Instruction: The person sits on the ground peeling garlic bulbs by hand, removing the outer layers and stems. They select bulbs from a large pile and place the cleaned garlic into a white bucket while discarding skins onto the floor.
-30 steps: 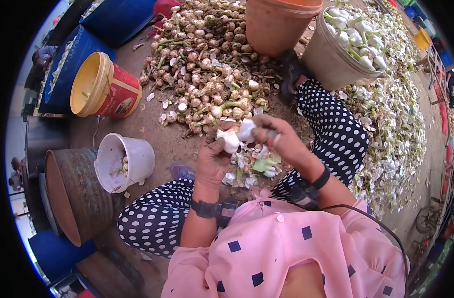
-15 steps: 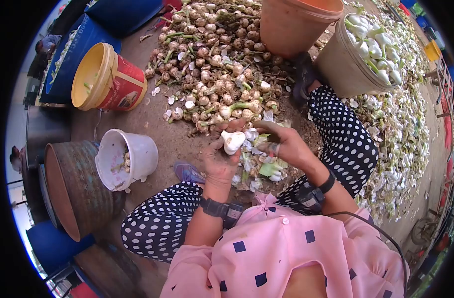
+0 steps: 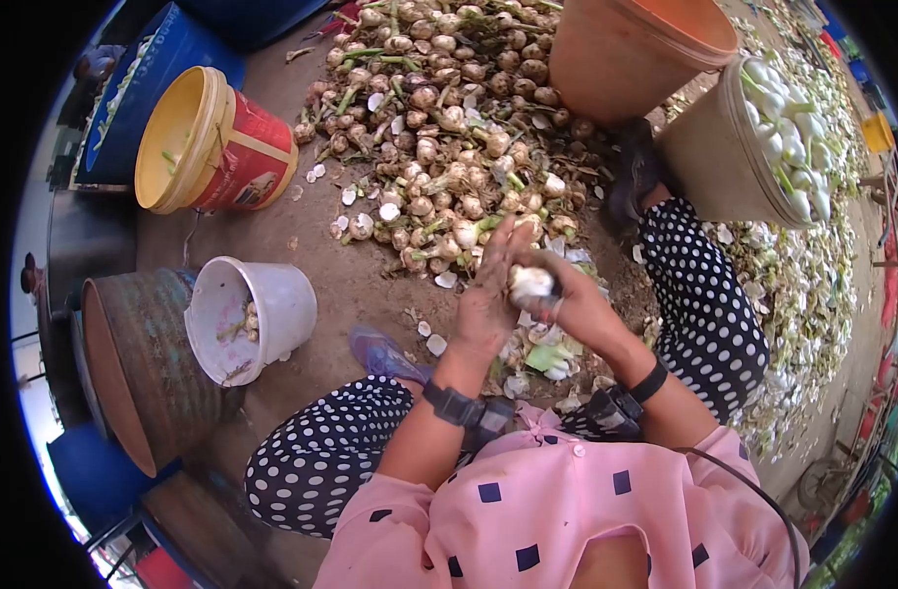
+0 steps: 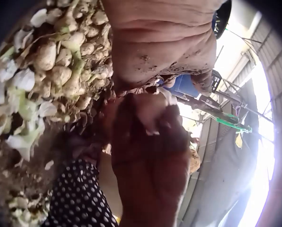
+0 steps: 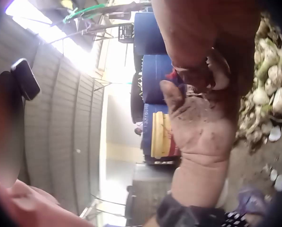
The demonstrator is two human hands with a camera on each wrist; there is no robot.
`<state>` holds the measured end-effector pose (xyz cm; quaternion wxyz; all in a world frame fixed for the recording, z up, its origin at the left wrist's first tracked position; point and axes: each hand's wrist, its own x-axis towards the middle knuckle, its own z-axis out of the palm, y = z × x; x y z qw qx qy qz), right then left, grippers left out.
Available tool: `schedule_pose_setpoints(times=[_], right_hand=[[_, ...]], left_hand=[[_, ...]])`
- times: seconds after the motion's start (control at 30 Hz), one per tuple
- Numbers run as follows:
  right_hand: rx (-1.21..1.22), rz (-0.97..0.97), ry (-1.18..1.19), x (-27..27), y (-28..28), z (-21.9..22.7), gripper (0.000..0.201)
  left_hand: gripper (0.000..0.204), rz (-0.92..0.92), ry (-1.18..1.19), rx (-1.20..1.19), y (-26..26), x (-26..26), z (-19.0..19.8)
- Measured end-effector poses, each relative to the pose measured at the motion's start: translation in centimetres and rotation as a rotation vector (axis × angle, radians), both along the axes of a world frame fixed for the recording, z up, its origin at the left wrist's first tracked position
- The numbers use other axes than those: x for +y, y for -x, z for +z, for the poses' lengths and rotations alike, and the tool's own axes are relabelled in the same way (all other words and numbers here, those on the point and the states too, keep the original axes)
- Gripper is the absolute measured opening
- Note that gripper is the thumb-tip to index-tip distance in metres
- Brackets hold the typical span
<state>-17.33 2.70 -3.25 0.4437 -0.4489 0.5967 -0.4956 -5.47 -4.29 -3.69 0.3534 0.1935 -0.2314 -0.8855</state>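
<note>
Both forearms reach forward, hands meeting over the floor [image 3: 375, 287]. Left hand [image 3: 484, 302]: palm up-ish, fingers extended, fairly straight, no grip; contact with bulb unclear. Right hand [image 3: 584, 309]: fingers curled, pinching white garlic bulb [image 3: 530, 285], slightly blurred. Bulb sits between the hands, at right fingertips, beside left palm, above near edge of garlic pile [image 3: 454, 147] and loose peelings [image 3: 549, 355].

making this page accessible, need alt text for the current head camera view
A person's right hand holds a pale garlic bulb beside the outstretched left hand, seen from above. Ahead lies a heap of soiled bulbs; to the right are a beige bucket of cleaner bulbs and strewn peelings.
</note>
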Motion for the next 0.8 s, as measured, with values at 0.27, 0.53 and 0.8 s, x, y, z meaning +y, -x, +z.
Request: schedule_pose_setpoints(times=[0.27,0.53,0.8], right_hand=[[-0.778,-0.259,0.497,-11.0,15.7,10.7,0.046],[-0.48,-0.257,-0.373,-7.3,8.6,-1.2,0.02],[-0.837,-0.163,-0.475,-1.5,3.9,-0.5,0.038]], left_hand=[[0.053,-0.16,1.016,-1.634,0.1,-16.0,-11.6],[0.068,-0.468,0.863,-1.823,3.8,-19.6,-11.2],[0.053,-0.123,0.123,-0.557,-3.0,-8.7,-1.0]])
